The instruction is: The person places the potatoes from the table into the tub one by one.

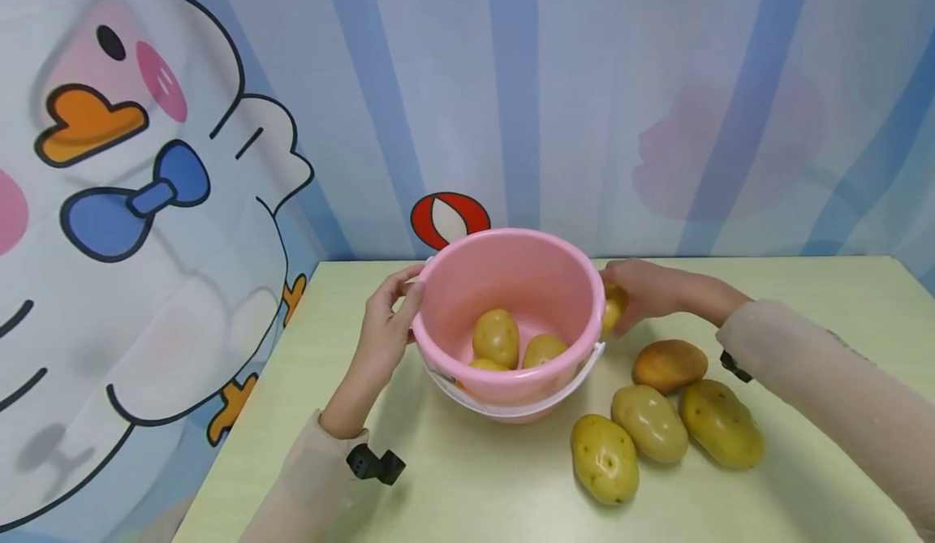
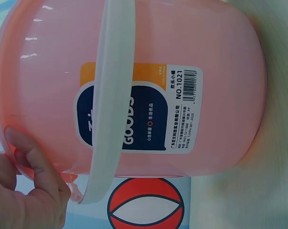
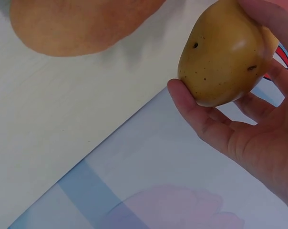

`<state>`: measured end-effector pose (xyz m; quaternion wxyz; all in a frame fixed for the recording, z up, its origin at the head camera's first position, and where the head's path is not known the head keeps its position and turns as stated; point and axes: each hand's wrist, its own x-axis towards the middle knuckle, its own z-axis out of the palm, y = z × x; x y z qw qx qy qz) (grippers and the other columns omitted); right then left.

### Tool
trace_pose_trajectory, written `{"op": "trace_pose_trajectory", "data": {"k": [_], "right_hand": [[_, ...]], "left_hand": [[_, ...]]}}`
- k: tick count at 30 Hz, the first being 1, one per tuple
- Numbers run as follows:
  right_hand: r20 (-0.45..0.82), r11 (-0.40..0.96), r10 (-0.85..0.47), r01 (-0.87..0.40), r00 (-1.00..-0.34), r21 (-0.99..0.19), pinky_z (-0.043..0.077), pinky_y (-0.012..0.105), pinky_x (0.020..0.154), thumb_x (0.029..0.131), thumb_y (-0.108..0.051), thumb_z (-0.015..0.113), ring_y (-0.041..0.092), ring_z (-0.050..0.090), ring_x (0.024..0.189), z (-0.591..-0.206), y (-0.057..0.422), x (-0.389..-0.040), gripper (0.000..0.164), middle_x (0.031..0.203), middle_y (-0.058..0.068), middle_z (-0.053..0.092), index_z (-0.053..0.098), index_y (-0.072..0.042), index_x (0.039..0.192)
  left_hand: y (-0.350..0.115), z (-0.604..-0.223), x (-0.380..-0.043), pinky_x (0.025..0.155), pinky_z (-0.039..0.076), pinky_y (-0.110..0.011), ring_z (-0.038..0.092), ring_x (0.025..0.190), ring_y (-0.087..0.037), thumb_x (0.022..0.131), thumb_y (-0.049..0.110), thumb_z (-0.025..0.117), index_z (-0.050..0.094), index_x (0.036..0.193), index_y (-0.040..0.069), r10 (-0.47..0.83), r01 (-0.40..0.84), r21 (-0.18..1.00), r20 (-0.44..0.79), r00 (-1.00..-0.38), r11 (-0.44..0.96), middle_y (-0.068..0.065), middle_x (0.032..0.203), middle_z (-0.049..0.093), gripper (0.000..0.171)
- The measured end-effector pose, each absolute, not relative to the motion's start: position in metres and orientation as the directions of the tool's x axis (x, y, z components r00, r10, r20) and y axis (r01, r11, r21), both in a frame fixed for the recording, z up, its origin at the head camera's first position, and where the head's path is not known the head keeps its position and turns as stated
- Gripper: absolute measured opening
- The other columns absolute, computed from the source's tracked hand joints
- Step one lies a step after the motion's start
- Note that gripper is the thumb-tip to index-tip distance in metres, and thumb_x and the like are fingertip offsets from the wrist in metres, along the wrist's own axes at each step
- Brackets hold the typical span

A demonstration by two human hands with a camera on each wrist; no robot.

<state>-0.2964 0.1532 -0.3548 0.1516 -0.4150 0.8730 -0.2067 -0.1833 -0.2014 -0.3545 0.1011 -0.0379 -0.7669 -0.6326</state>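
My left hand grips the rim of a pink bucket on its left side, thumb on the outside in the left wrist view. The bucket's white handle hangs down the front. Inside it lie several potatoes, one of them a yellow potato near the middle. Just outside the right rim, my right hand holds another potato, its fingers curled round the yellow, dark-pitted skin. The bucket wall partly covers that potato in the head view.
To the right of the bucket, a browner potato lies on the pale table with several yellow potatoes, including one nearest the front. A printed cloth backdrop rises at the table's back edge and left side.
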Motion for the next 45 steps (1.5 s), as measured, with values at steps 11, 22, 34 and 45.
{"op": "trace_pose_trajectory", "data": {"k": [11, 22, 34, 45], "right_hand": [[-0.105, 0.562, -0.796, -0.663, -0.597, -0.493, 0.050, 0.034, 0.074, 0.072, -0.014, 0.090, 0.019, 0.052, 0.085, -0.343, 0.160, -0.292, 0.058, 0.096, 0.000, 0.062, 0.065, -0.001, 0.122], [-0.102, 0.561, -0.796, -0.664, -0.597, -0.494, 0.050, 0.037, 0.078, 0.075, -0.017, 0.089, 0.021, 0.053, 0.091, -0.331, 0.166, -0.288, 0.054, 0.103, 0.002, 0.062, 0.065, -0.003, 0.121], [-0.055, 0.567, -0.782, -0.671, -0.621, -0.478, 0.050, 0.038, 0.078, 0.075, -0.023, 0.088, 0.021, 0.053, 0.092, -0.308, 0.179, -0.292, 0.058, 0.107, 0.004, 0.062, 0.065, -0.006, 0.125], [-0.033, 0.569, -0.772, -0.666, -0.635, -0.482, 0.050, 0.035, 0.076, 0.075, -0.022, 0.089, 0.021, 0.052, 0.093, -0.281, 0.185, -0.287, 0.059, 0.108, 0.005, 0.061, 0.064, -0.007, 0.127]], "left_hand": [[-0.201, -0.354, -0.182, 0.064, 0.060, -0.031, 0.065, 0.094, -0.037, 0.104, 0.028, 0.055, 0.055, 0.139, 0.007, -0.066, 0.175, 0.965, 0.190, -0.979, 0.193, -0.017, 0.114, 0.059, 0.041], [-0.201, -0.354, -0.182, 0.064, 0.060, -0.031, 0.065, 0.091, -0.030, 0.103, 0.029, 0.056, 0.055, 0.138, 0.008, -0.066, 0.171, 0.965, 0.187, -0.980, 0.199, -0.016, 0.113, 0.058, 0.041], [-0.200, -0.354, -0.183, 0.064, 0.060, -0.031, 0.065, 0.091, -0.032, 0.104, 0.028, 0.055, 0.054, 0.139, 0.008, -0.055, 0.186, 0.962, 0.200, -0.978, 0.199, -0.017, 0.113, 0.058, 0.041], [-0.201, -0.355, -0.182, 0.064, 0.060, -0.031, 0.064, 0.093, -0.036, 0.104, 0.029, 0.055, 0.054, 0.139, 0.008, -0.055, 0.184, 0.962, 0.199, -0.978, 0.202, -0.017, 0.114, 0.058, 0.041]]}}
